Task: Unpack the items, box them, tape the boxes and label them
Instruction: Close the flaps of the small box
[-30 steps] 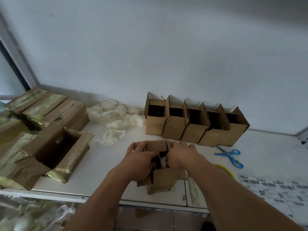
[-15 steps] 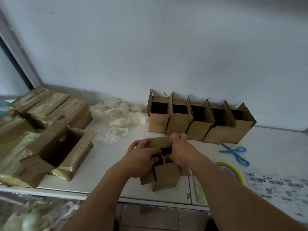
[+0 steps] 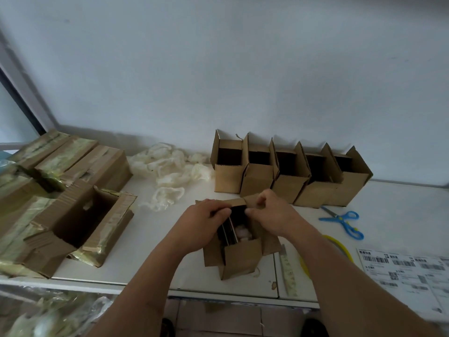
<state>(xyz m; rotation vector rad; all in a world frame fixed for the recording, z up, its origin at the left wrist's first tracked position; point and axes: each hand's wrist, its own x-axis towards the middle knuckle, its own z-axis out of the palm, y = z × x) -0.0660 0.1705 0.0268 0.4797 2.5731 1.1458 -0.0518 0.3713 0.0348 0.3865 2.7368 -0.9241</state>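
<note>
Near the front edge of the desk (image 3: pixel 155 229), head view: a small cardboard box (image 3: pixel 240 257) stands open-topped between both hands. The left hand (image 3: pixel 202 223) curls over the box's left wall, its fingertips at the rim, holding the box steady. The right hand (image 3: pixel 272 215) pinches the far flap (image 3: pixel 239 202) between thumb and fingers. Compared with a second ago, that flap has swung from upright toward the opening, and the fingers have come out of the box's mouth to its rim. Inside, a dark flat item (image 3: pixel 228 233) and pale padding (image 3: pixel 243 233) remain visible. The change suggests that filling is done and closing has begun; taping and labelling are still ahead. Along the back edge, five open boxes (image 3: pixel 289 171) stand in a row. Toward the right edge lie blue scissors (image 3: pixel 345 222), a yellow tape roll (image 3: pixel 340 246) partly hidden by the right forearm, and a label sheet (image 3: pixel 403 268).
</note>
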